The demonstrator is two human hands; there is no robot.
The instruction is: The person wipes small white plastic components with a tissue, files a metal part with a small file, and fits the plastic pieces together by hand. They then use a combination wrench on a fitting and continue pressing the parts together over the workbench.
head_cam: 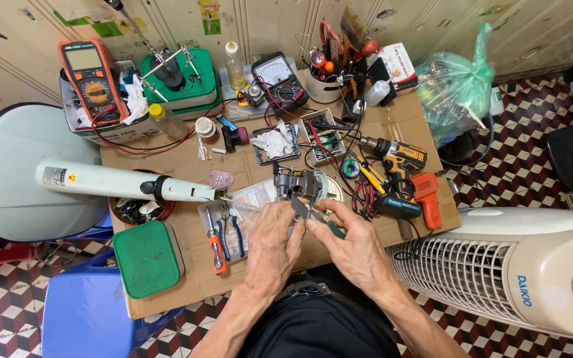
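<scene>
Gripping small grey metal part [302, 207], left hand [273, 242] and right hand [353, 246] clamped on it

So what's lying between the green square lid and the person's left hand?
In the head view, an orange-handled screwdriver and blue-handled pliers lie on the cardboard tabletop between the green square lid and the left hand.

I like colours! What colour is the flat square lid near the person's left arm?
The lid is green, with a pale rim. The head view shows it best.
</scene>
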